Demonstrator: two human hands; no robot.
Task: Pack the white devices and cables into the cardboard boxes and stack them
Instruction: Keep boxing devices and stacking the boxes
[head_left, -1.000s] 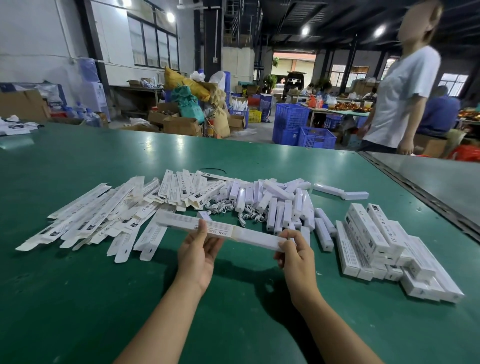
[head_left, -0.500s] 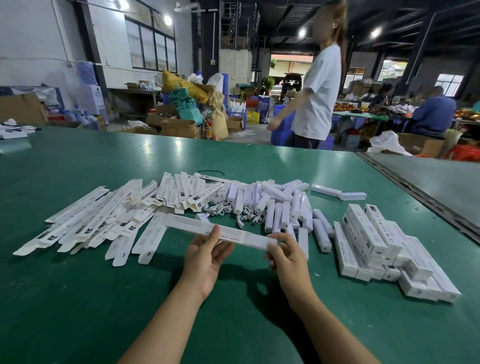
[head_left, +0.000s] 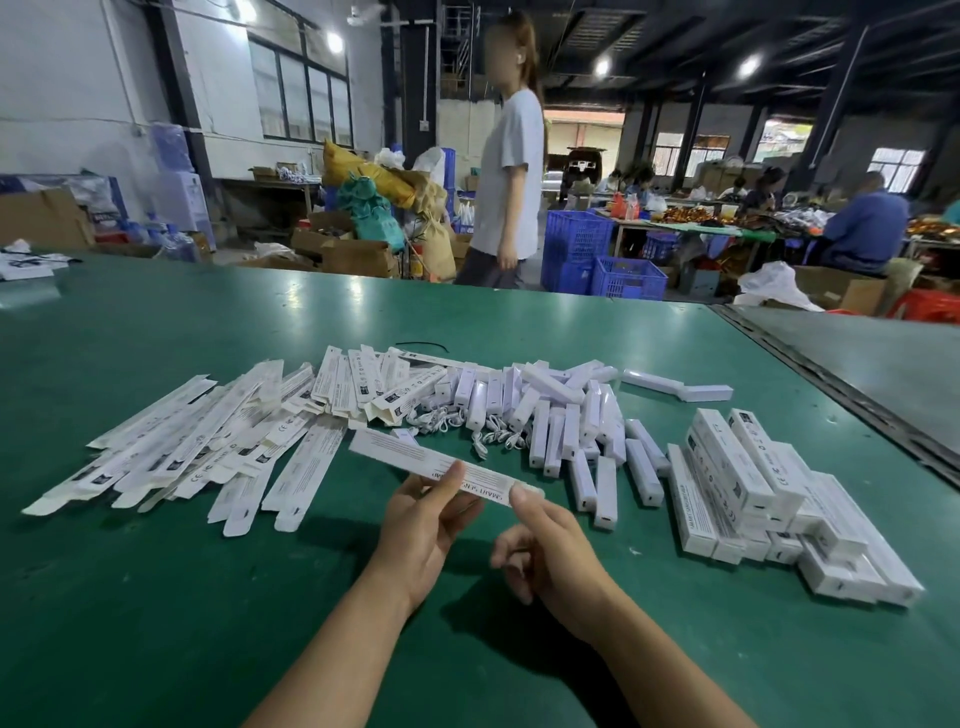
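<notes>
A long flat white cardboard box (head_left: 400, 452) is held a little above the green table (head_left: 156, 597). My left hand (head_left: 426, 525) pinches it near its middle with thumb on top. My right hand (head_left: 545, 551) pinches its right end between thumb and fingers. Behind lie several flattened white boxes (head_left: 197, 447) on the left, white stick-shaped devices (head_left: 561, 415) in the middle, and coiled white cables (head_left: 467, 421) among them. Closed packed boxes (head_left: 753, 493) are stacked at the right.
Another long white box (head_left: 675, 387) lies alone behind the stack. A metal seam (head_left: 841, 395) divides this table from the one at the right. A person in a white shirt (head_left: 509, 171) stands beyond the far edge, near blue crates (head_left: 597, 254).
My hands have come closer together along the box, the right one sliding left toward its end. The person behind has walked from right to left.
</notes>
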